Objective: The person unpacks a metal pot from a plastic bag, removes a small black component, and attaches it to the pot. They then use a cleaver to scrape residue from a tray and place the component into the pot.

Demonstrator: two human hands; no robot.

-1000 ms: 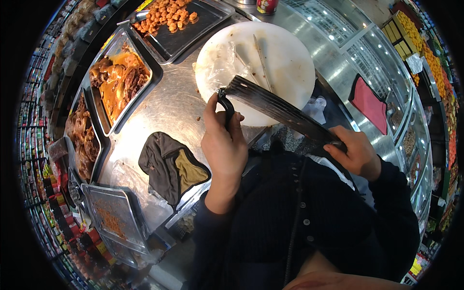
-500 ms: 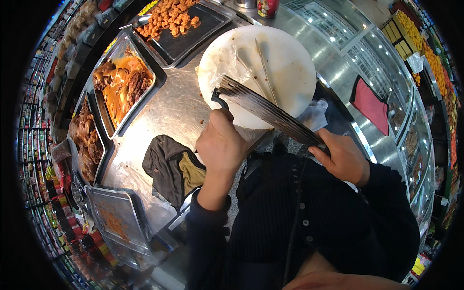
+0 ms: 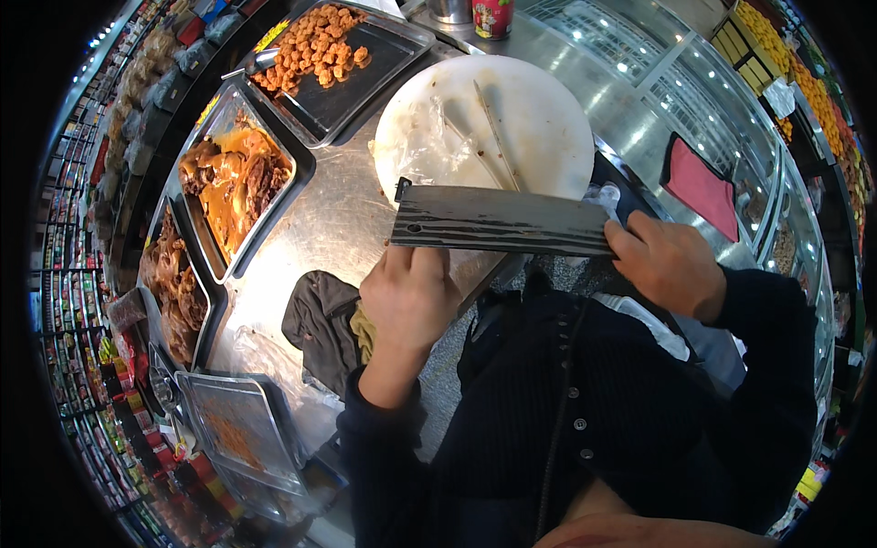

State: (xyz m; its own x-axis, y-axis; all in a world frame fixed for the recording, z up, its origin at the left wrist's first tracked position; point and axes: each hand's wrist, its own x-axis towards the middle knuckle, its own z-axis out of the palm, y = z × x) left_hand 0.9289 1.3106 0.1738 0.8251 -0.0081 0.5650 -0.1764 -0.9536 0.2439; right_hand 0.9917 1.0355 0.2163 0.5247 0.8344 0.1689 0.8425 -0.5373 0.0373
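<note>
A wide cleaver (image 3: 512, 222) with a dark, streaked blade lies level in front of me, across the near edge of a round white cutting board (image 3: 557, 119). My right hand (image 3: 671, 260) is closed at its right end, where the fingers hide the handle. At the blade's left end, my left hand (image 3: 408, 297) is closed, its fingertips partly behind the blade. The tip of a black hooked tool (image 3: 402, 189) shows above that corner; the rest is hidden. On the board lie clear plastic (image 3: 420, 151) and a long thin metal utensil (image 3: 496, 132), partly covered by the blade.
Trays of fried pieces (image 3: 320, 50), sauced meat (image 3: 242, 178) and dark meat (image 3: 174, 283) stand at the left. A dark cloth (image 3: 320, 320) lies beside my left hand, near a shallow metal tray (image 3: 228, 425). A pink cloth (image 3: 699, 187) rests on the glass counter at right.
The cleaver has swung from a steep slant to nearly level, its left end coming lower and nearer. My left hand has lowered slightly; my right hand has shifted right and up.
</note>
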